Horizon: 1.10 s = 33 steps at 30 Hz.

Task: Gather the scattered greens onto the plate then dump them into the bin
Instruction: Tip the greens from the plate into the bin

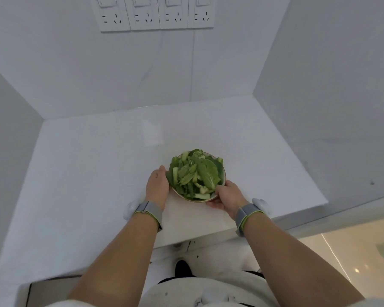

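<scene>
A round plate point(224, 172) heaped with green leaves and stalks point(195, 175) sits near the front of the white counter. My left hand point(157, 185) cups the plate's left rim, its fingers hidden behind the edge. My right hand point(227, 198) grips the near right rim, thumb on top and fingers underneath. I cannot tell whether the plate is lifted or still resting on the counter. No bin is in view.
The white counter point(87, 173) is walled in at the back and on both sides. A row of wall sockets point(155, 14) hangs high on the back wall. The counter's front edge point(208, 238) runs just below my wrists, with floor beyond it.
</scene>
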Each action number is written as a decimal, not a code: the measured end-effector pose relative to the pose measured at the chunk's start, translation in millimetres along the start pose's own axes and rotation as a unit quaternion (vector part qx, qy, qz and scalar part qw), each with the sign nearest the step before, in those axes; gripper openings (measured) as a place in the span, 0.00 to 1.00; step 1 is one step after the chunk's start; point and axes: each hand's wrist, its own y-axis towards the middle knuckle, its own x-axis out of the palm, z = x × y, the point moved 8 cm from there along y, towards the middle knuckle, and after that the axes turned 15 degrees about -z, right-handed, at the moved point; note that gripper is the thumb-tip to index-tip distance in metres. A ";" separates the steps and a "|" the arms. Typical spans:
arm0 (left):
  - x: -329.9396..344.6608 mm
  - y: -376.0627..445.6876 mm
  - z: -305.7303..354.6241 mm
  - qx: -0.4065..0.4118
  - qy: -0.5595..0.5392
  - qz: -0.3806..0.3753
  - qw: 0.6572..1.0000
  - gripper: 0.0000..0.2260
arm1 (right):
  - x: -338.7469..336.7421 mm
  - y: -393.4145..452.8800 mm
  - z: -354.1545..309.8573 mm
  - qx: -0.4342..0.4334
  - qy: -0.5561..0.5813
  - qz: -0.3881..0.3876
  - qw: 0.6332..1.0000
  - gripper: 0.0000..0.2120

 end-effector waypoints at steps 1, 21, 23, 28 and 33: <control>3.8 -4.4 0.7 0.006 0.007 -0.005 1.000 0.21 | -3.9 -4.1 1.3 -0.004 0.004 0.002 1.000 0.12; 210.8 -155.8 -31.1 0.107 0.275 -0.083 0.952 0.20 | -183.8 -187.1 109.0 -0.092 0.051 0.053 0.993 0.16; 229.0 -169.3 -47.6 0.100 0.293 -0.112 0.944 0.20 | -197.7 -203.4 128.7 -0.093 0.062 0.065 0.992 0.14; 292.8 -205.9 -103.0 0.042 0.340 -0.197 0.918 0.20 | -249.8 -251.9 195.3 -0.080 0.090 0.098 0.988 0.10; 349.0 -221.7 -161.3 -0.053 0.355 -0.291 0.887 0.23 | -298.9 -271.0 258.2 -0.016 0.099 0.147 0.984 0.13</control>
